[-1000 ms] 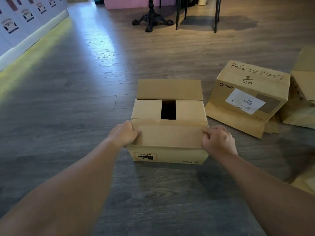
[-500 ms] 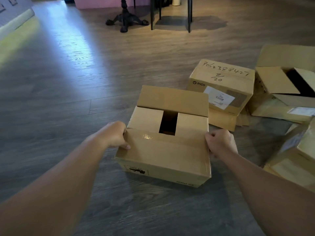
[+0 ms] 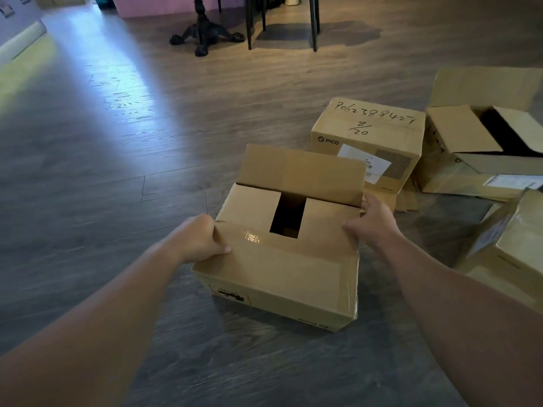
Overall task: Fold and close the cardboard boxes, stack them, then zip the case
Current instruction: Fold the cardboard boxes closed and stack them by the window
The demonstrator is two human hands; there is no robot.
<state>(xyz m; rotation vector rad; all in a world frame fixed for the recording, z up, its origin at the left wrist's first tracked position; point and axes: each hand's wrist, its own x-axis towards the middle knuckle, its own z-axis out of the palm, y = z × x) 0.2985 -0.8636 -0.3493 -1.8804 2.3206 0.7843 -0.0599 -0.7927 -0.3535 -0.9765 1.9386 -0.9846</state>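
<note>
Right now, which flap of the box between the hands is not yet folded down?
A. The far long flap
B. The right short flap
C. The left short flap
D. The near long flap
A: on the box, the far long flap stands raised, while both short flaps and the near long flap lie flat; the left hand and right hand hold its sides.

— Where are we?
— Probably a café or shop floor: grey wood planks [image 3: 117,171], a cast-iron table base [image 3: 205,36], thin black chair legs [image 3: 314,22].
— And the stock?
— We see shipping boxes [image 3: 367,136] lying about, and a pink counter front [image 3: 152,4].
</note>
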